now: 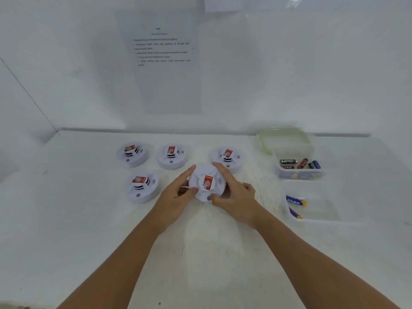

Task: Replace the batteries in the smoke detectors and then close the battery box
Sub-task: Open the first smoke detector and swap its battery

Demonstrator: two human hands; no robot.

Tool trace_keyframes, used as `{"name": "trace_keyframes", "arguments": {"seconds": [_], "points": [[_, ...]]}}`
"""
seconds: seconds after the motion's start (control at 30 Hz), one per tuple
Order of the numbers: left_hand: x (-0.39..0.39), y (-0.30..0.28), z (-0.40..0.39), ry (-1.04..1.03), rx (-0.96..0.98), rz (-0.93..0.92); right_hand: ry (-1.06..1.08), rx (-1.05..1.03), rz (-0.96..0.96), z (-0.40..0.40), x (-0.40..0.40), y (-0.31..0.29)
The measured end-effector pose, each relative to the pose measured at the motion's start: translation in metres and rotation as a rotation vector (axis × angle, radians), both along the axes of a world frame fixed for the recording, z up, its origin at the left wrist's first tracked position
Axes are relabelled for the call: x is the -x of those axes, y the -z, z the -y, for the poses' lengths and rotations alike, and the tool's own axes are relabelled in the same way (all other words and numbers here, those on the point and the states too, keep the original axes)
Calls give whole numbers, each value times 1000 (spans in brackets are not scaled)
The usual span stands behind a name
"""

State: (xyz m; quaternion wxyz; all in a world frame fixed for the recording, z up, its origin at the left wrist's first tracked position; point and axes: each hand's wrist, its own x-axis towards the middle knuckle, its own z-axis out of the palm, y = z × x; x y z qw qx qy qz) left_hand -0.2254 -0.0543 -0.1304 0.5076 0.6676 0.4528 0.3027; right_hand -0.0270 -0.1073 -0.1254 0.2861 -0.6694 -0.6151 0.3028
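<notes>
A white counter (89, 219) ran up to a white wall with a printed instruction sheet (163, 61) taped above it. On the left sat four smoke detectors (133, 153), face up and untouched. Centred between both hands was a fifth detector (207, 182): the left hand (178, 197) curled around its left rim, the right hand (236, 197) clamped on its right rim, each about equally near, so a twist or flip looked the likely next move. Farther right, well apart, the open battery box (298, 166) held loose cells, its green-edged lid (283, 137) lay behind, and a clear tray (312, 201) held two batteries.
</notes>
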Motion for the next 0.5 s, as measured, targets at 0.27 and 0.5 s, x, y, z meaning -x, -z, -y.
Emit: {"name": "trace_keyframes", "arguments": {"seconds": [0.27, 0.5], "points": [[-1, 2, 0, 30, 14, 17, 0, 12, -27, 0, 0, -1], [-1, 2, -1, 34, 12, 13, 6, 11, -31, 1, 1, -1]]}}
